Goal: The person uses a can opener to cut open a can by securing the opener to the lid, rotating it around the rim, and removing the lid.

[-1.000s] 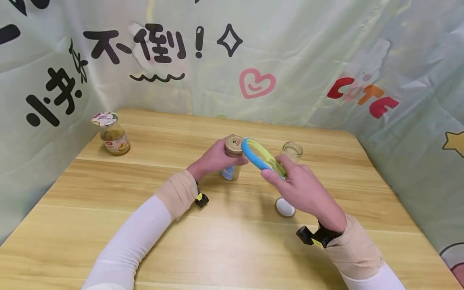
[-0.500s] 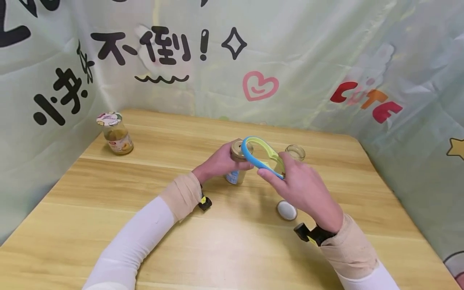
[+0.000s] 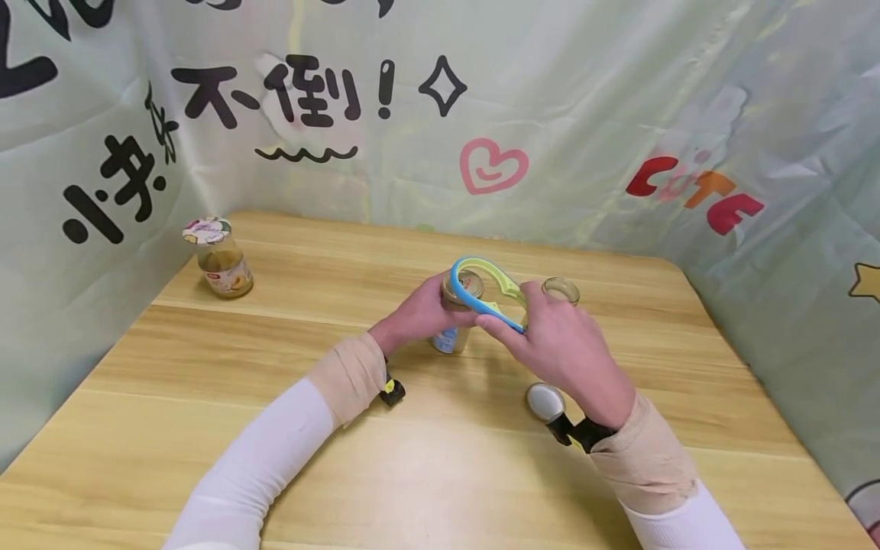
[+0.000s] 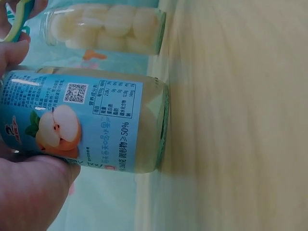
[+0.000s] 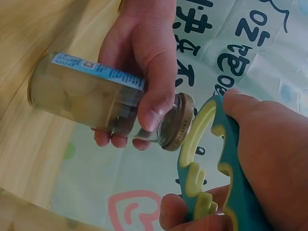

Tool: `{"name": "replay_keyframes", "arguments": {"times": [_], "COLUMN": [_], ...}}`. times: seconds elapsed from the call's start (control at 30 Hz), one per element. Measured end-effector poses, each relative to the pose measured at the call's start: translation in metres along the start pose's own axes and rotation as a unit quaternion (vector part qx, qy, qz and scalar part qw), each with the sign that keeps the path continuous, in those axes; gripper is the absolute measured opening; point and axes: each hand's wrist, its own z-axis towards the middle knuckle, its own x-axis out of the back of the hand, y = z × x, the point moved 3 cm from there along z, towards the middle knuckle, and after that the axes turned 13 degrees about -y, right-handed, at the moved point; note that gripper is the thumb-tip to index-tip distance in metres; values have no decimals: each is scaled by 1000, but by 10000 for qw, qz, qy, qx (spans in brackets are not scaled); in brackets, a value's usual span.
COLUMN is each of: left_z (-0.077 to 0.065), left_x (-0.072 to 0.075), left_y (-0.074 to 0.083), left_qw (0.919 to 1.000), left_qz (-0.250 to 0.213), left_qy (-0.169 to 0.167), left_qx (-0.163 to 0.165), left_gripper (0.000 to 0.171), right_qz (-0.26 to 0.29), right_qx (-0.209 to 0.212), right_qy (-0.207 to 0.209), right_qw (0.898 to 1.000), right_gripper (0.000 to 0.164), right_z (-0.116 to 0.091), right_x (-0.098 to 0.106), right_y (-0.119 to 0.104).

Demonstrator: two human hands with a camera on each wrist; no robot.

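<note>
Head view: left hand (image 3: 422,312) grips jar (image 4: 86,122) at table (image 3: 412,473); right hand (image 3: 567,340) holds ring tool (image 5: 232,139) by lid (image 5: 181,126), contact unclear. Badly seated tool could slip; weak hold could let jar spin.

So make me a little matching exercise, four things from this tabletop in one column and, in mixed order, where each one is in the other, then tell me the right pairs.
Things:
1. blue-and-yellow tool
2. blue-labelled jar
3. loose white lid
4. jar with the patterned lid

Places:
A. lying flat on the table
B. held in the right hand
C. standing toward the far left corner
D. gripped by the left hand

Right pairs: 1-B, 2-D, 3-A, 4-C
</note>
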Motion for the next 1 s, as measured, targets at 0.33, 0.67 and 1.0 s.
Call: {"name": "replay_keyframes", "arguments": {"times": [0.33, 0.67, 1.0], "left_z": [0, -1, 0], "left_x": [-7, -6, -8], "left_y": [5, 5, 3], "left_qw": [9998, 9995, 9996], "left_qz": [47, 67, 106], "left_qy": [213, 287, 233], "left_qx": [-50, -137, -66], "left_gripper": [60, 58, 60], "right_qz": [-159, -369, -615], "right_qx": [56, -61, -39], "right_qy": [108, 96, 441], "right_qw": [9998, 9993, 9971], "right_gripper": [76, 79, 75], "right_z": [0, 3, 3], "right_x": [-3, -4, -5], "right_y": [-3, -8, -9]}}
